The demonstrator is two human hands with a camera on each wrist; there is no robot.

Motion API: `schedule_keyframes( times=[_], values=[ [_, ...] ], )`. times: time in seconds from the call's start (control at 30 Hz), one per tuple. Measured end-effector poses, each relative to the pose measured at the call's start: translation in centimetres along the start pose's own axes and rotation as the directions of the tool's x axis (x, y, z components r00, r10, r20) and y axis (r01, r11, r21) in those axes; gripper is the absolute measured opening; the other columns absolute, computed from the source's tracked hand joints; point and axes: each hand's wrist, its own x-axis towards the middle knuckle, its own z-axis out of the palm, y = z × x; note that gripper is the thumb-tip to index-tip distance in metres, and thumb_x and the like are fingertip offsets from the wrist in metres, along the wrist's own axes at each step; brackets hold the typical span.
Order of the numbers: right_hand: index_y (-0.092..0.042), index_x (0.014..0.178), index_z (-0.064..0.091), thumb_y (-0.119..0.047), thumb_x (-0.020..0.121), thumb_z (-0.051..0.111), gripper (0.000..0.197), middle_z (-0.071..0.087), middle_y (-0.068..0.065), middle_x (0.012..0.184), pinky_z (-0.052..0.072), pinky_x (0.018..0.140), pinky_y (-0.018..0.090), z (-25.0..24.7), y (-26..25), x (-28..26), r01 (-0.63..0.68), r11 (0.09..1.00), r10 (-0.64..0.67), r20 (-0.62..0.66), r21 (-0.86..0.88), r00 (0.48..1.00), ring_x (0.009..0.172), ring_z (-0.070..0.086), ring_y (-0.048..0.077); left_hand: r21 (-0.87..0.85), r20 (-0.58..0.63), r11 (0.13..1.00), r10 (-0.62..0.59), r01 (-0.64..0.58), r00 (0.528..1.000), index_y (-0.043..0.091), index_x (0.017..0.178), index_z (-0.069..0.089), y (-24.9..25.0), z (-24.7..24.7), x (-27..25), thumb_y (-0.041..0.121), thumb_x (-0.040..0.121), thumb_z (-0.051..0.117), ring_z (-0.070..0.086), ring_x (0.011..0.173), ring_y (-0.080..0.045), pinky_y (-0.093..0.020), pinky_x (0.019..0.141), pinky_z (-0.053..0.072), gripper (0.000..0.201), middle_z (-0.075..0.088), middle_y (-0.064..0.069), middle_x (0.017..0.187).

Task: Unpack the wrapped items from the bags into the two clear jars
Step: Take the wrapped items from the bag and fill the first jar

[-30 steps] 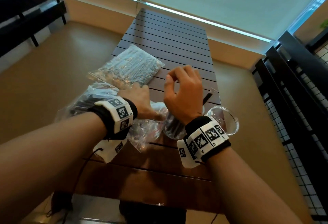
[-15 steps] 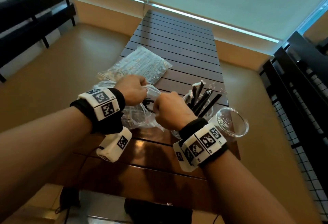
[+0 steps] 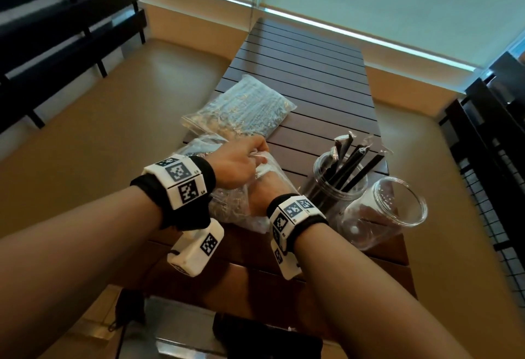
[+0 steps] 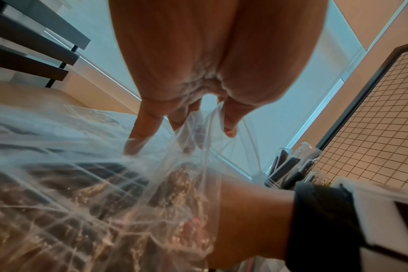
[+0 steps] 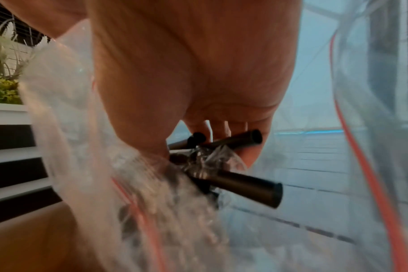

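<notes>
A crumpled clear zip bag [image 3: 235, 205] lies on the near part of the slatted wooden table [image 3: 298, 69]. My left hand [image 3: 241, 157] pinches the bag's upper lip and holds the mouth up [image 4: 189, 132]. My right hand [image 3: 262, 191] is inside the bag, seen through the plastic. In the right wrist view its fingers [image 5: 221, 132] curl round several black straws in clear wrappers [image 5: 240, 185]. To the right stands a clear jar [image 3: 326, 196] with several wrapped black straws sticking out. An empty clear jar [image 3: 397, 211] sits beside it.
A second, full clear bag [image 3: 241, 111] lies flat further back on the table. Black slatted furniture [image 3: 56, 32] stands at the left and a black grid railing [image 3: 497, 159] at the right. A dark object [image 3: 264, 336] sits below the table's near edge.
My right hand came back from over the straw jar to the bag's mouth and went inside. My left hand rose from lying on the bag to holding its lip up.
</notes>
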Motion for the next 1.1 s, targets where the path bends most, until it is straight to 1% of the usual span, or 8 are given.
schedule_keyframes(
  times=[0.13,0.33,0.47,0.7,0.83,0.93,1.0,1.1],
  values=[
    [-0.010,0.126,0.059,-0.024,0.093,0.059,0.036,0.059,0.012,0.129,0.043,0.091,0.033,0.1,-0.2,-0.6,0.062,0.997,-0.062,-0.013,-0.035,0.998,0.120,0.055,0.029,-0.016,0.002,1.000,0.002,-0.002,1.000,0.021,0.100,0.055,-0.4,0.1,-0.1,0.019,0.101,0.048,0.048,0.078,-0.012,-0.026,0.060,0.039,0.008,0.054,0.002,0.094],
    [-0.013,0.121,0.063,-0.026,0.096,0.053,0.030,0.062,0.011,0.123,0.045,0.086,0.037,-0.5,-0.5,-1.3,0.088,0.983,-0.091,-0.014,-0.164,0.996,0.114,0.057,0.030,0.024,-0.049,1.000,-0.002,0.004,0.999,0.018,0.099,0.054,-0.8,0.0,0.5,0.020,0.102,0.045,0.049,0.078,-0.017,-0.030,0.064,0.039,0.010,0.055,-0.001,0.091],
    [-0.012,0.130,0.052,-0.019,0.096,0.047,0.035,0.056,0.010,0.128,0.045,0.098,0.036,-0.4,0.0,-0.9,0.070,0.997,-0.071,-0.128,-0.012,0.989,0.120,0.054,0.027,-0.007,-0.094,1.000,-0.031,0.031,0.995,0.017,0.097,0.054,-1.0,-0.3,1.2,0.023,0.102,0.045,0.048,0.072,-0.017,-0.030,0.063,0.037,0.012,0.054,0.001,0.083],
    [-0.009,0.109,0.057,-0.024,0.095,0.044,0.024,0.061,0.013,0.112,0.047,0.079,0.034,-0.2,1.8,-1.7,0.059,0.995,-0.046,-0.158,0.077,0.986,0.098,0.059,0.028,0.044,-0.122,0.998,-0.039,0.045,0.992,0.011,0.098,0.056,-1.1,0.4,2.0,0.022,0.101,0.047,0.048,0.070,-0.018,-0.030,0.058,0.038,0.015,0.053,0.000,0.079],
    [-0.010,0.120,0.049,-0.035,0.097,0.046,0.034,0.055,0.010,0.123,0.048,0.086,0.040,-0.7,3.2,-2.5,0.061,0.984,-0.043,-0.108,0.170,0.993,0.108,0.055,0.030,0.084,-0.140,0.995,-0.045,0.057,0.989,0.011,0.097,0.055,-1.1,0.4,2.6,0.022,0.101,0.047,0.048,0.075,-0.020,-0.032,0.063,0.036,0.014,0.052,0.000,0.078],
    [-0.016,0.127,0.049,-0.037,0.098,0.049,0.035,0.058,0.006,0.126,0.046,0.087,0.037,-0.6,4.1,-2.9,0.097,0.962,-0.053,-0.174,0.255,0.983,0.112,0.056,0.027,0.188,-0.072,0.982,0.005,0.008,0.997,0.017,0.107,0.055,-1.4,0.5,2.6,0.020,0.094,0.056,0.055,0.092,-0.023,-0.030,0.074,0.042,0.014,0.058,-0.005,0.102],
    [-0.019,0.127,0.052,-0.037,0.096,0.053,0.036,0.061,0.005,0.125,0.047,0.091,0.037,-0.1,4.5,-2.8,0.094,0.952,-0.027,-0.226,0.292,0.974,0.112,0.057,0.026,0.317,0.072,0.947,0.029,-0.050,0.997,0.022,0.124,0.048,-1.6,0.8,2.4,0.022,0.083,0.066,0.053,0.107,-0.025,-0.028,0.084,0.043,0.045,0.046,-0.007,0.124],
    [-0.018,0.122,0.058,-0.037,0.094,0.054,0.034,0.064,0.005,0.121,0.047,0.095,0.038,0.9,4.5,-2.5,0.051,0.942,0.019,-0.205,0.331,0.979,0.112,0.057,0.025,0.443,0.194,0.890,0.021,-0.107,0.981,0.026,0.143,0.031,-2.0,1.5,1.9,0.027,0.077,0.072,0.050,0.117,-0.027,-0.032,0.094,0.046,0.078,0.035,-0.006,0.133]
  ],
)
